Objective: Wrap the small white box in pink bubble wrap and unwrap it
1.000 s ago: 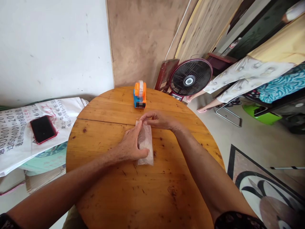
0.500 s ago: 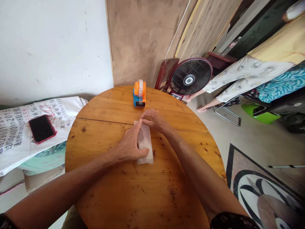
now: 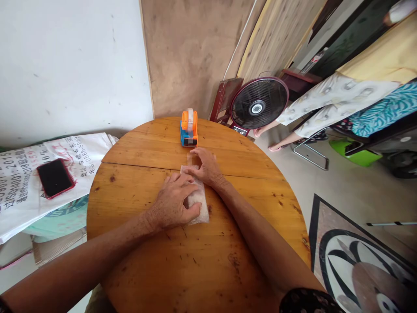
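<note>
While the clear packet point(image 3: 199, 201) lay flat mid-bench point(image 3: 228, 243) | left hand point(image 3: 172, 203) pressed its near half, grip loosely curled, nothing clasped | right hand point(image 3: 206, 165) flat on its far end | tape dispenser point(image 3: 189, 128) just beyond.

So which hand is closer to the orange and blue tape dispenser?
Right. The right hand rests on the far end of the small packet, just short of the tape dispenser. The left hand presses the packet's near part, farther back.
</note>
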The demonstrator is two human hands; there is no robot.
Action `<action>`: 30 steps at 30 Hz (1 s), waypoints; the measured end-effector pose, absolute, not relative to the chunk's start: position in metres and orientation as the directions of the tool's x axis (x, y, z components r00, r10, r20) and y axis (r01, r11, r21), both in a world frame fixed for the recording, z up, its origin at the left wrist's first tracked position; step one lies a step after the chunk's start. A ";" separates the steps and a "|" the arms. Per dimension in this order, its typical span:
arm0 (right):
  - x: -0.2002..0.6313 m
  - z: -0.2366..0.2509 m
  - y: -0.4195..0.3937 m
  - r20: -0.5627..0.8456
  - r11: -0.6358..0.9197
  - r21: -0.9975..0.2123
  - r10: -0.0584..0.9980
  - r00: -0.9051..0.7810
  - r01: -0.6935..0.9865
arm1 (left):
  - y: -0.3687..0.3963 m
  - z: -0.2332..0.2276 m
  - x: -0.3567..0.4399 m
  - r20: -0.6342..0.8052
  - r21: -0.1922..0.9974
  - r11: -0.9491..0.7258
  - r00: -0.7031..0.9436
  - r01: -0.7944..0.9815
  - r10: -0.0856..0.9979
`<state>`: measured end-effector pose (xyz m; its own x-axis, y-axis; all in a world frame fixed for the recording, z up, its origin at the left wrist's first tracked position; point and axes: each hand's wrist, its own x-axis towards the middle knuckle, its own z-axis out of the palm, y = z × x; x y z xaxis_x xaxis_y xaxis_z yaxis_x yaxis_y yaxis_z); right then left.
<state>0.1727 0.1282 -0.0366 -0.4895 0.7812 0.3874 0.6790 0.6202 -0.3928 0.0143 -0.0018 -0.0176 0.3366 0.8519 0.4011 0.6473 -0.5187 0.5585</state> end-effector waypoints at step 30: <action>0.170 -0.012 0.112 -0.037 0.234 -0.646 0.941 -0.336 0.726 | -0.009 -0.014 0.013 0.564 0.444 -0.667 0.392 0.598 0.727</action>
<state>0.1696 0.1122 -0.0115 -0.3358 0.9412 -0.0368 0.7264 0.2339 -0.6463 0.0125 -0.0094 -0.0139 0.3922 0.7271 0.5635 0.5984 -0.6669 0.4440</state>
